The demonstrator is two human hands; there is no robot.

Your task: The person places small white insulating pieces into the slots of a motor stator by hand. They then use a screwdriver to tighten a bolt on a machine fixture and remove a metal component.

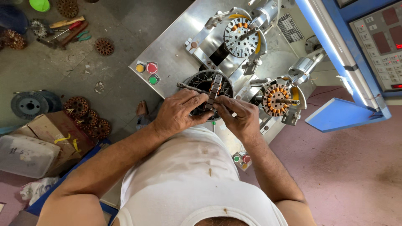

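Observation:
Both my hands meet over the steel machine table (176, 62). My left hand (181, 112) and my right hand (239, 117) together grip a round metal stator core (215, 87), held on edge with its slotted rim up. Beneath it sits a dark ring-shaped holder (201, 79) with a rod sticking out to the left. Two more stators are mounted on the machine: an unwound silver one (239, 37) at the top and a copper-wound one (276, 99) right of my right hand.
Yellow, red and green push buttons (147, 71) sit on the table's left corner; a smaller button set (241, 159) lies near my right forearm. A blue control panel (377, 37) stands at right. Wound stators (87, 117), boxes, tools and wire spools (29, 104) lie on the floor at left.

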